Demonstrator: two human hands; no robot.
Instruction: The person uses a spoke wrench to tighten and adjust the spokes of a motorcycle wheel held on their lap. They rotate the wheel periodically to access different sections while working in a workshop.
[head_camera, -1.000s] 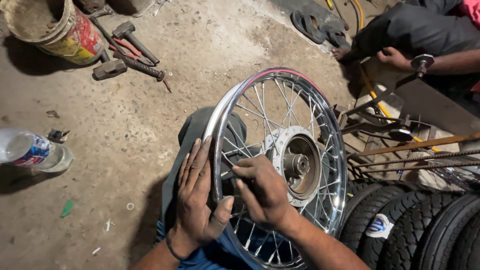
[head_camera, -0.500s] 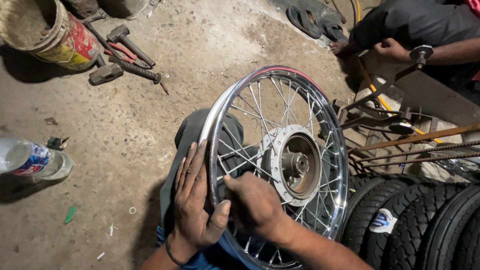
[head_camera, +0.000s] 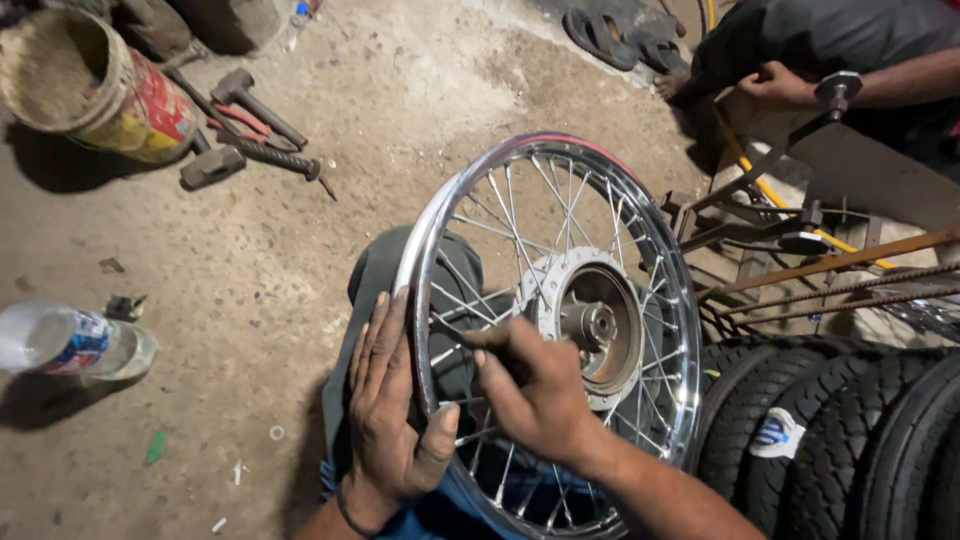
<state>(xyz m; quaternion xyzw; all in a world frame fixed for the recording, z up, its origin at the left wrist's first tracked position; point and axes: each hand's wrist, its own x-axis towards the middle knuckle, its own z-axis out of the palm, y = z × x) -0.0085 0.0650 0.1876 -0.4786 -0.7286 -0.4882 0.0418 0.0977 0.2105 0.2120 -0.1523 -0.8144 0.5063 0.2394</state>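
A chrome spoked wheel (head_camera: 662, 300) with a metal hub (head_camera: 590, 322) stands upright on my lap. My left hand (head_camera: 388, 410) lies flat against the outside of the rim at the lower left, with the thumb hooked over its edge. Inside the wheel, my right hand (head_camera: 532, 390) has its fingers closed around a small dark tool or a spoke, left of the hub; which one I cannot tell.
A dirty bucket (head_camera: 90, 85) and hammers (head_camera: 245, 135) lie at the upper left. A plastic bottle (head_camera: 70, 340) is on the concrete floor at the left. Black tyres (head_camera: 850, 440) are stacked at the lower right. Another person's hand (head_camera: 775, 85) rests near a metal stand (head_camera: 790, 215) at the upper right.
My right hand has shifted slightly up and left among the spokes. The left hand keeps its place on the rim. The view has drifted a little.
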